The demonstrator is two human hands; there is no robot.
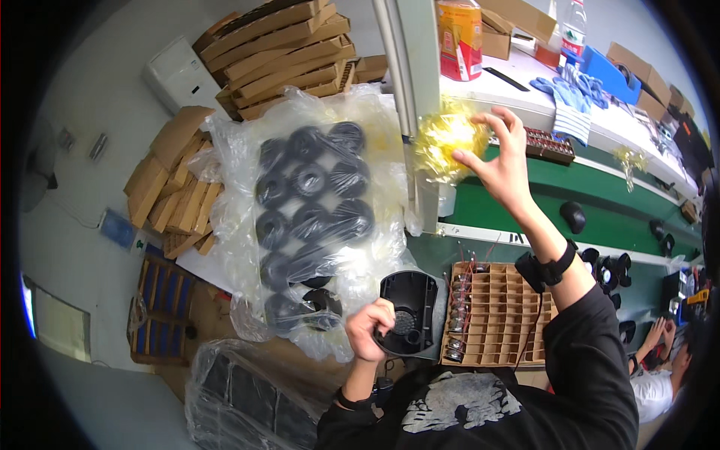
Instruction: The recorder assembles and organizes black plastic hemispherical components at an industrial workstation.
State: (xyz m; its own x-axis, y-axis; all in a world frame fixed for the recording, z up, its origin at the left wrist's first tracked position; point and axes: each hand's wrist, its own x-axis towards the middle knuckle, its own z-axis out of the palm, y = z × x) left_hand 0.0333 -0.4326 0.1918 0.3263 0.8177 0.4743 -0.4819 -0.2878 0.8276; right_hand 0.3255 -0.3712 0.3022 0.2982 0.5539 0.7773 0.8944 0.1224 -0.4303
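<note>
My left hand (367, 330) is closed on the near left edge of a black plastic housing (409, 300). The housing is a hollow shell with a round perforated grille inside, and its open side faces up. Raised ahead and to the right, my right hand (504, 157) has its thumb and fingers apart. A crumpled clump of shiny yellow film strips (448, 142) hangs on the white upright post, right beside those fingertips. I cannot tell whether the fingertips touch it. Nothing shows between them.
Clear plastic covers rows of round black parts (309, 180) to the left. A cardboard divider box (499, 315) holds several small wired parts. Beyond the green conveyor (540, 195) runs a shelf with bottles and blue gloves (574, 94). Cardboard trays (281, 52) are stacked behind; another person (660, 375) sits right.
</note>
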